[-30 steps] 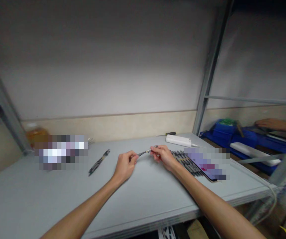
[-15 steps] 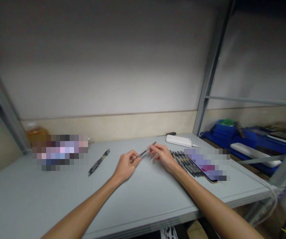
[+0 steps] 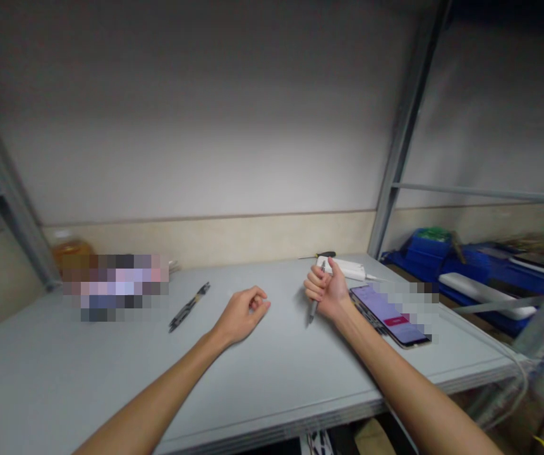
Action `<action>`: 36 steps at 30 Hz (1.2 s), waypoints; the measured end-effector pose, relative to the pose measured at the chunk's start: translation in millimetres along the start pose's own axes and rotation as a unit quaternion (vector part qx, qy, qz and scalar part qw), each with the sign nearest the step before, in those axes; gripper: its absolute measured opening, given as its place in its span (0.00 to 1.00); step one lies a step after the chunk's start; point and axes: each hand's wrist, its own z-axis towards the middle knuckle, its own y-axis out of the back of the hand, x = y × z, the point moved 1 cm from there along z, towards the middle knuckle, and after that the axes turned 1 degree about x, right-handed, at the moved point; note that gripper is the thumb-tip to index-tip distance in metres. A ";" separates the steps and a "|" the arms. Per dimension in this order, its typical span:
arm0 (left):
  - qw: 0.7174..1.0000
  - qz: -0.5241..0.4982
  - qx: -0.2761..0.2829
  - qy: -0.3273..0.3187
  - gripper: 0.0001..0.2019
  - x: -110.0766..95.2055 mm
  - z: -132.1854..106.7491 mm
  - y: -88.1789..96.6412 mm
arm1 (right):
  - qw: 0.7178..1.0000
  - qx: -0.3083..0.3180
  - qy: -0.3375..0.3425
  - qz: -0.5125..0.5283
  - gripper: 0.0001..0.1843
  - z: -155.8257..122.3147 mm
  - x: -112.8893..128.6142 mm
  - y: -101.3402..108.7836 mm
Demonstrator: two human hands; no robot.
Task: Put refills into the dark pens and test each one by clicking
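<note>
My right hand [image 3: 332, 292] is closed around a dark grey pen [image 3: 312, 312], its palm turned up and the pen slanting down out of the fist above the table. On the left, my left hand [image 3: 241, 316] rests by the tabletop with loosely curled fingers, the thumb a little apart, nothing visible in it. Left of that hand lies a small group of dark pens [image 3: 189, 307], side by side. A row of similar pens [image 3: 371, 317] lies beyond my right wrist, mostly hidden by the forearm. Beside that row is a phone [image 3: 385, 313] with its screen lit.
A white power strip [image 3: 352, 269] with a cable sits behind my right hand, near a screwdriver [image 3: 327, 254]. At the back left are a blurred-out item [image 3: 120, 284] and an amber container [image 3: 70, 253]. Metal posts [image 3: 402, 139] frame the table [image 3: 262, 379]. Blue bins [image 3: 426, 249] stand right.
My left hand has let go of the pen that both hands were at. My right hand now grips it, has moved slightly right and turned palm up, with the pen tilted downward.
</note>
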 end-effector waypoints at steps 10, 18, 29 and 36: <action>0.998 0.049 0.030 0.019 0.08 4.7 0.2 3.6 | 0.999 0.016 -0.025 0.017 0.22 -1.1 4.3 3.0; 0.998 0.051 0.043 0.022 0.09 3.2 -0.9 4.7 | 0.998 -0.038 -0.022 -0.039 0.24 -1.0 3.2 -2.5; 0.997 0.055 0.050 0.015 0.09 4.0 -1.0 5.0 | 0.995 -0.074 -0.046 -0.047 0.22 1.8 1.5 0.0; 0.997 0.067 0.045 0.016 0.10 3.9 -1.0 6.0 | 0.992 -0.103 -0.067 -0.028 0.20 2.9 0.3 3.2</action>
